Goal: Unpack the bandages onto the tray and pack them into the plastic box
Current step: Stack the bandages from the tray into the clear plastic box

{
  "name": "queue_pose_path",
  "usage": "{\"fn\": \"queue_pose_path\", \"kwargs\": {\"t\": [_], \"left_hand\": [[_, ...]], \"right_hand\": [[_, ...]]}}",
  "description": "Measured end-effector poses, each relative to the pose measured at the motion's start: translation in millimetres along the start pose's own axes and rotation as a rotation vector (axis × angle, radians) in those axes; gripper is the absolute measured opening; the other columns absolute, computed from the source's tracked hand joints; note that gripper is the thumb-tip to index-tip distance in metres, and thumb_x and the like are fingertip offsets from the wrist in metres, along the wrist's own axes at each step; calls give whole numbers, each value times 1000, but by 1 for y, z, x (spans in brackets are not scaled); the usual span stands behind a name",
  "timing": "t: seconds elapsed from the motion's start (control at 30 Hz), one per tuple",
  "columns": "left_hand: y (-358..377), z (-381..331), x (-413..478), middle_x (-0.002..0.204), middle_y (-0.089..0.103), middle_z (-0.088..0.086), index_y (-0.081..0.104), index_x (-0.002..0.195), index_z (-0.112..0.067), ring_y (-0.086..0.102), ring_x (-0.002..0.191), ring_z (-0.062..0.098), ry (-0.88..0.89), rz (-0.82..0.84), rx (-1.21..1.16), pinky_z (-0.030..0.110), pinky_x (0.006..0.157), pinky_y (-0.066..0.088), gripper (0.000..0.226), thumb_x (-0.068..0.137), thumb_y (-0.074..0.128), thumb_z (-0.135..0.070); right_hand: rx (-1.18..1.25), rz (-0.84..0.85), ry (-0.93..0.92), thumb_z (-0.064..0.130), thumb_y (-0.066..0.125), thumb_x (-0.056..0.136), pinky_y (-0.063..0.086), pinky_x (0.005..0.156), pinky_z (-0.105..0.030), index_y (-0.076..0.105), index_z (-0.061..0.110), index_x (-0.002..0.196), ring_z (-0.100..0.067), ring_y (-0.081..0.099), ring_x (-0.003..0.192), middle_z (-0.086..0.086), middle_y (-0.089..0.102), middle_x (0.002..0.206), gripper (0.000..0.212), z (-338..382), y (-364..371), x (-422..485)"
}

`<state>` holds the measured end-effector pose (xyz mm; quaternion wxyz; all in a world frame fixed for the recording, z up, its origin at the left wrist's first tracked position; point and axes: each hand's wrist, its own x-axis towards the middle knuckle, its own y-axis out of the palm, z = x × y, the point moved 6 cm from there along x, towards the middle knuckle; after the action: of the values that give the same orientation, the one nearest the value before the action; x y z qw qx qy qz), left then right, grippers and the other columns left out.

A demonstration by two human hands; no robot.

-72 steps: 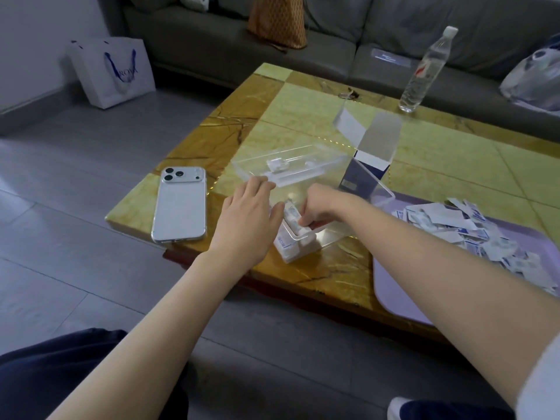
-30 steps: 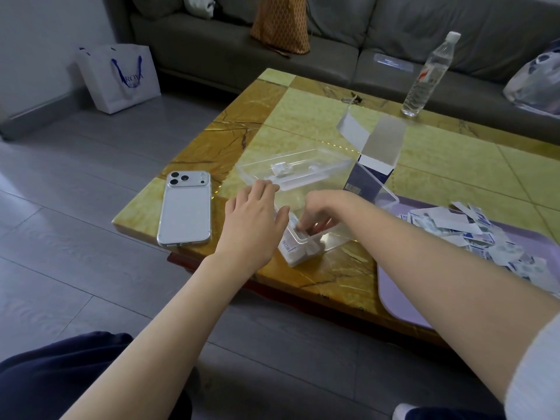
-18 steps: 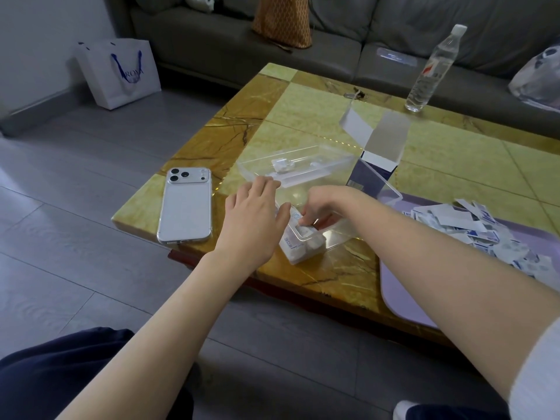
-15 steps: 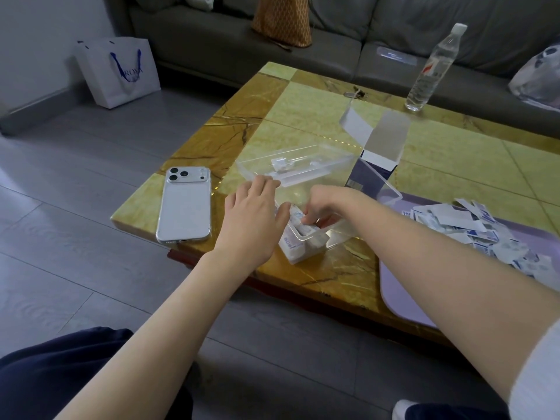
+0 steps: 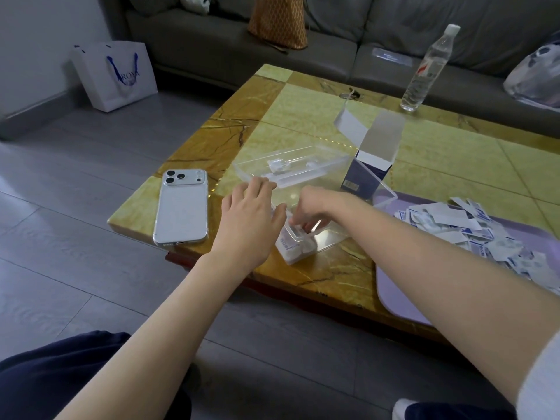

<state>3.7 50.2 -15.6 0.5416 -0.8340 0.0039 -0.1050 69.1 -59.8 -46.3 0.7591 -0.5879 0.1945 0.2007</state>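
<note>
Where white, blue-printed bandages (image 5: 292, 245) sit in the clear plastic box (image 5: 383, 194), the right hand (image 5: 321, 207) pinches them. Its wall meets the left hand (image 5: 251, 219), grip spread

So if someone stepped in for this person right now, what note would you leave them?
Left hand: open, fingers flat against the left side of the plastic box.
Right hand: fingers curled inside the box, pinching the packed bandages.
Things: the box sits near the table's front edge, its lid lying behind it. The opened carton stands beside it. Loose bandages are heaped on the tray.
Done: bandages are out on the tray, and one stack is in the box.
Left: move the heap into the box.
</note>
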Motion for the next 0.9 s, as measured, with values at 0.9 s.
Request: {"fn": "queue_pose_path", "kwargs": {"t": [0.9], "left_hand": [[13, -136, -16, 114, 57, 14, 58, 114, -6, 57, 97, 33, 520, -172, -39, 38, 81, 42, 46, 70, 65, 6]], "right_hand": [[64, -924, -344, 8, 58, 87, 42, 60, -21, 53, 10, 97, -20, 57, 79, 0, 55, 87, 11, -157, -19, -124]]}}
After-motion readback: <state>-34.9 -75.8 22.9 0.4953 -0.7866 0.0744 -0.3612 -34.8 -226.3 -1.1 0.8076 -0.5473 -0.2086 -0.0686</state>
